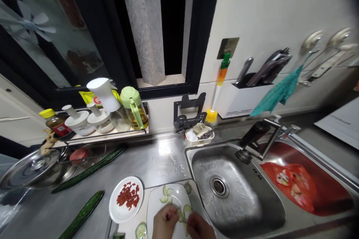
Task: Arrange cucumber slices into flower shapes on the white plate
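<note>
My left hand (165, 222) is over a white square plate (153, 202), its fingers pinched at a thin cucumber slice (181, 215). Close beside it, my right hand (199, 226) has its fingers curled together at the plate's right side; what they hold is hidden. Curved cucumber pieces (166, 194) form a small pattern at the plate's upper left. Another curved slice (187, 209) lies near my right fingers. To the left, a round white plate (114, 204) bears small red pieces (128, 195). A cut cucumber chunk (141, 230) sits between the plates on a pale board (127, 228).
Two whole cucumbers (84, 211) lie on the steel counter (157, 158) at left. A sink basin (238, 194) adjoins on the right, with a black faucet (254, 136) and a red plastic bag (303, 190) in the second basin. A rack of seasoning jars (80, 122) stands behind.
</note>
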A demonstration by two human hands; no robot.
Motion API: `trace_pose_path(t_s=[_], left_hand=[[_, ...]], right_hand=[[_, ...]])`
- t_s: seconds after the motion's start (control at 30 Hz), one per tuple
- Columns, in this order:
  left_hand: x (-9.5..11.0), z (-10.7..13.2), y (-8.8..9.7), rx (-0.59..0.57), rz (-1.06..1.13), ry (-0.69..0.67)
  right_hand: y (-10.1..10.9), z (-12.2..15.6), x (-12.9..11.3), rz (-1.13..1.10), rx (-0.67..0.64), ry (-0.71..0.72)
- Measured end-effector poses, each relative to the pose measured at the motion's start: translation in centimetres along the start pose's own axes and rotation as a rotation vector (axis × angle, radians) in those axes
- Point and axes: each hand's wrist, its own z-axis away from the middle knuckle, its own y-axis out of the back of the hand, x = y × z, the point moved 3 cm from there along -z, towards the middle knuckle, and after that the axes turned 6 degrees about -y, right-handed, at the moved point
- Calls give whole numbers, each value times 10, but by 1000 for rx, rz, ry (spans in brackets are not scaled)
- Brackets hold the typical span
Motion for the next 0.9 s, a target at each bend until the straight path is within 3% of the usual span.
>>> trace_pose_path(t_s=[0.23,0.57,0.9], left_hand=[[24,-7,-4,24,-207,-114],[40,-12,-7,-26,-353,-127],[37,-12,-14,-10,-489,-184]], right_hand=[[0,-11,-5,412,148,95],[-2,-17,1,571,237,112],[-12,-16,4,843,392,266]])
